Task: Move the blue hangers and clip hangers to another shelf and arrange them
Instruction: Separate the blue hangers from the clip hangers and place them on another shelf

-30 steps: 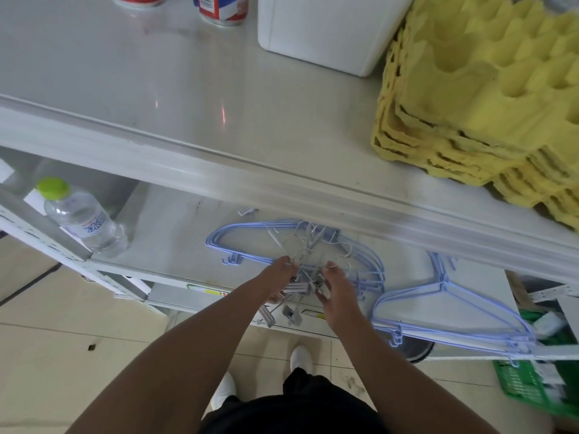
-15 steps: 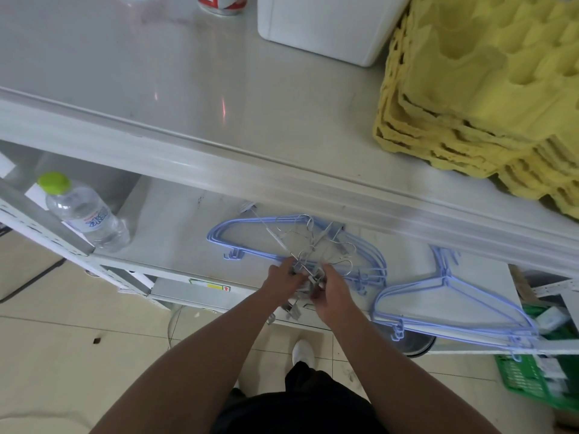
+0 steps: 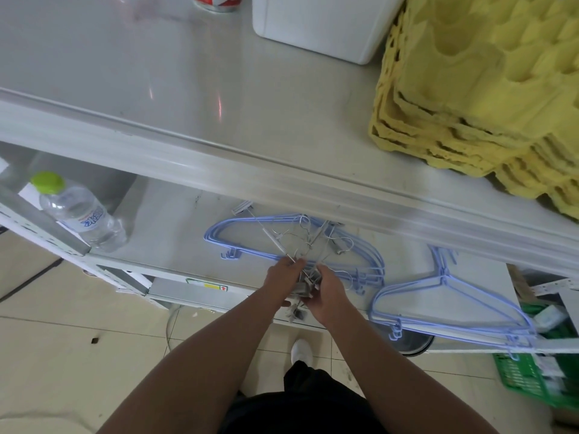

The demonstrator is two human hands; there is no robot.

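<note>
Gripping a tangled bundle of metal clip hangers (image 3: 300, 245) at the front edge of the lower shelf (image 3: 175, 220), the left hand (image 3: 282, 281) and the right hand (image 3: 329, 292) met close together, each grip closed around the clip ends nearest the person. The bundle's wire hooks fanned out away from the person over a stack of blue hangers (image 3: 238, 236) lying flat on that shelf. A second stack of blue hangers (image 3: 445, 305) lay to the right, overhanging the shelf's front edge. A water bottle (image 3: 78, 214) with a green cap stood at the shelf's left end. On the upper shelf (image 3: 156, 89), yellow egg trays (image 3: 485, 89) sat beside a white box (image 3: 322, 23).
</note>
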